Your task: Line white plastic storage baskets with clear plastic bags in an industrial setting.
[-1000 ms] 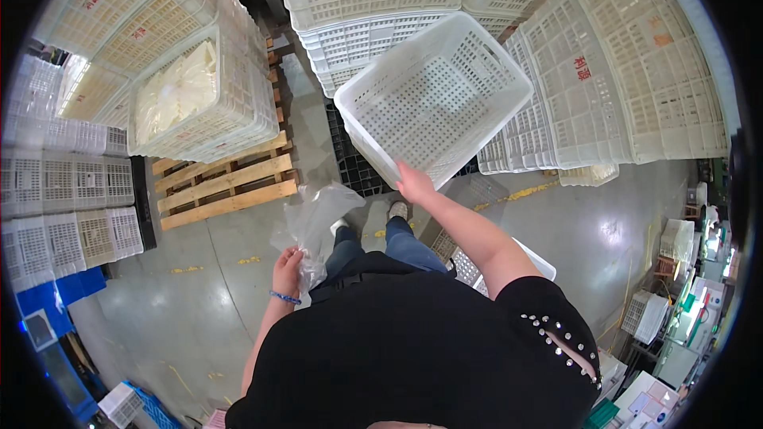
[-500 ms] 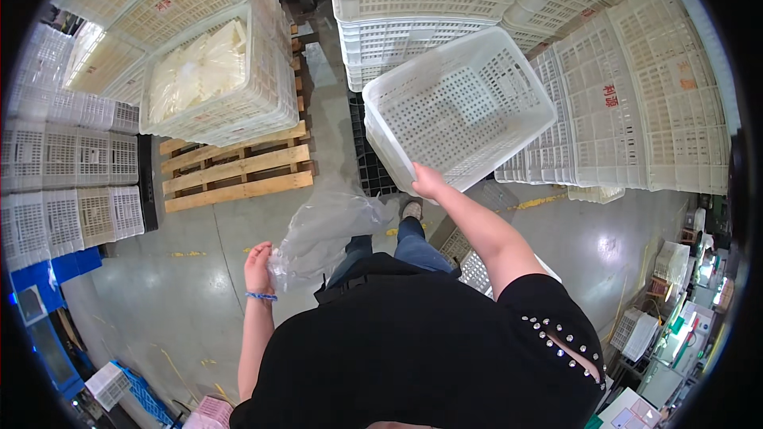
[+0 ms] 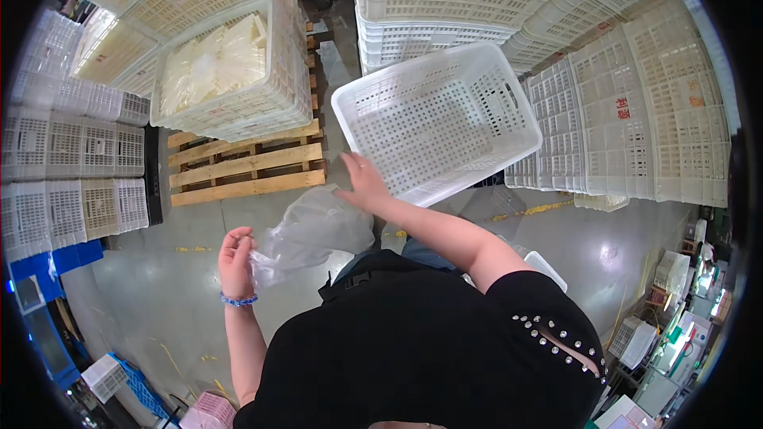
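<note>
A clear plastic bag (image 3: 306, 230) hangs crumpled in front of my body. My left hand (image 3: 236, 260), with a blue bracelet at its wrist, is closed on the bag's gathered left end. My right hand (image 3: 364, 183) reaches across with its fingers spread, between the bag's right end and the near left corner of a white perforated crate (image 3: 429, 115). Whether its thumb touches the bag I cannot tell. No contents show inside the crate, whose bottom is full of small holes.
At the left, a crate filled with pale flat pieces (image 3: 211, 67) tops a stack on a wooden pallet (image 3: 246, 167). Tall stacks of white crates (image 3: 628, 103) stand behind and to the right. Pale crates (image 3: 71, 143) line the far left. Grey floor (image 3: 159, 302) lies around me.
My right hand has let go of the crate's near rim and moved left to the bag. The crate appears shifted left and turned slightly. My left hand still holds the bag.
</note>
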Demonstrator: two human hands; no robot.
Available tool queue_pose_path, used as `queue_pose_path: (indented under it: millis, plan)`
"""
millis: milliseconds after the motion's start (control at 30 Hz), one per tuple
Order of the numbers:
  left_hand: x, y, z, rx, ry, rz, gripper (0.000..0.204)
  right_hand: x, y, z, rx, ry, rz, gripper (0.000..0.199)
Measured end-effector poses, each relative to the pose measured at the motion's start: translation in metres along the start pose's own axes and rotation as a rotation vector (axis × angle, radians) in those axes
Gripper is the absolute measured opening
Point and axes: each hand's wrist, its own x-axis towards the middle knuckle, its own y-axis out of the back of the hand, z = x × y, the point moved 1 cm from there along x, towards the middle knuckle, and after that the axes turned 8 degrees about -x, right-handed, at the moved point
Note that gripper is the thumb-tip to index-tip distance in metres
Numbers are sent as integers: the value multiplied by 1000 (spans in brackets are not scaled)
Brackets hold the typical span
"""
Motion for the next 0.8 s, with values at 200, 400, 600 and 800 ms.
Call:
queue_pose_path:
  millis: [200, 400, 600, 800]
  plan:
    - [-27, -46, 28, 111, 43, -256, 13, -20, 51, -124, 556, 839, -468, 64]
    - [-49, -31, 79, 215, -266, -70, 12, -31, 83, -123, 449, 723, -837, 28]
    - [-45, -7, 104, 76, -553, 112, 13, -36, 128, -52, 208, 463, -898, 20]
    - [-23, -16, 113, 44, -681, 92, 15, -48, 173, 45, -372, 126, -488, 21]
